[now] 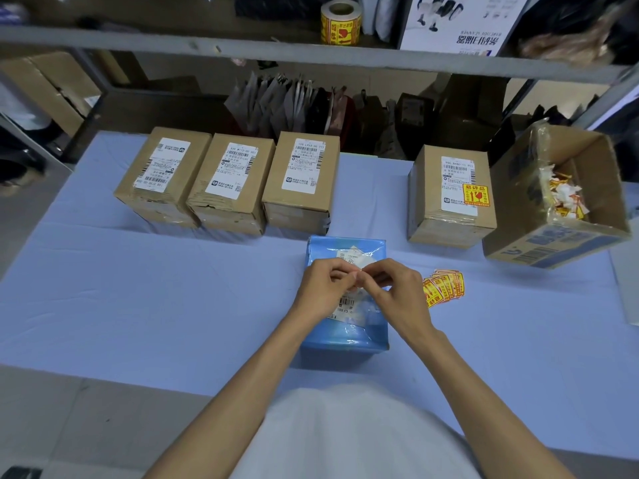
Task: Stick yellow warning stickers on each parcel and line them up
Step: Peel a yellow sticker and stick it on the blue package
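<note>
Step in hand looks like peeling: both hands meet over the blue parcel, which lies near centre on the surface. Left hand and right hand have fingers pinched narrow on a small pale piece, probably a sticker backing; whether the yellow sticker is on it I cannot tell, it's hidden between the fingertips. Loose fan of yellow warning stickers lies just right of the right hand, on the surface. Far left: three brown parcels in a row, touching side by side, with shipping labels but no yellow sticker visible. Far right: one brown parcel stands apart, already stickered at the label corner. Open carton at right edge holds crumpled backings, so likely the waste bin. Spare sticker roll sits up on the shelf. Judgement: one of five done, blue one in progress. Next move needs the sticker freed cleanly from the backing, pressed flat on the blue wrap clear of the barcode, backing dropped in the carton, then the parcel slid up beside the stickered one. Glossy wrap may wrinkle, so press firmly.
</note>
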Motion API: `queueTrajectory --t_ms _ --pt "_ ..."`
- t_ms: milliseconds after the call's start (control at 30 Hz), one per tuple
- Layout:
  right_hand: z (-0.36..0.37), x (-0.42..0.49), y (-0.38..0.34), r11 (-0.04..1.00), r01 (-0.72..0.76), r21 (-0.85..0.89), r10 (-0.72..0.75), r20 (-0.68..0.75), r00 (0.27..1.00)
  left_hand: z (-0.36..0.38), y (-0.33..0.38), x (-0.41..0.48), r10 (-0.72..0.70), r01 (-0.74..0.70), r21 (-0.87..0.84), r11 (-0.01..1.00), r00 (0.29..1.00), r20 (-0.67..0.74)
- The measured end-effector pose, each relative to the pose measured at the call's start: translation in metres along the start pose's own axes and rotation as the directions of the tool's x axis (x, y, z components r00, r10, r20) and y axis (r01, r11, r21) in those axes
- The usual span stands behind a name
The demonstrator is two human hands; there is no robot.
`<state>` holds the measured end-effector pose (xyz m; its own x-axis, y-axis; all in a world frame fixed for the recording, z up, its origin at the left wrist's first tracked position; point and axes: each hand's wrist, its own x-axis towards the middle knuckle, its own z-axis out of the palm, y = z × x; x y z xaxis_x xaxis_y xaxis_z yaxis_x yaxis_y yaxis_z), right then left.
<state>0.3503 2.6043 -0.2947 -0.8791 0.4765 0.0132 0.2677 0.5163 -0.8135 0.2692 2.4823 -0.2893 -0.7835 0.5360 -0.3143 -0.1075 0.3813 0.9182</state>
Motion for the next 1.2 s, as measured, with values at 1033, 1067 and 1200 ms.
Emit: queueTrajectory --t_ms 1033,1067,1200 --pt "-0.0016 0.0022 0.0016 1.0 -0.021 -0.003 0.021 0.049 0.999 0.0041 -0.0027 0.0019 0.019 -0.019 0.021 1.0 1.0 0.003" --pt "-0.0015 0.0021 0.0014 1.0 -0.019 -0.001 0.019 0.042 0.999 0.0038 -0.0023 0.0019 0.017 -0.017 0.009 1.0 1.0 0.008" --pt "-0.0008 0.0004 0.0007 1.0 -0.006 0.012 0.006 0.007 1.0 0.0041 -0.0011 0.0014 0.001 -0.001 -0.029 1.0 1.0 -0.005"
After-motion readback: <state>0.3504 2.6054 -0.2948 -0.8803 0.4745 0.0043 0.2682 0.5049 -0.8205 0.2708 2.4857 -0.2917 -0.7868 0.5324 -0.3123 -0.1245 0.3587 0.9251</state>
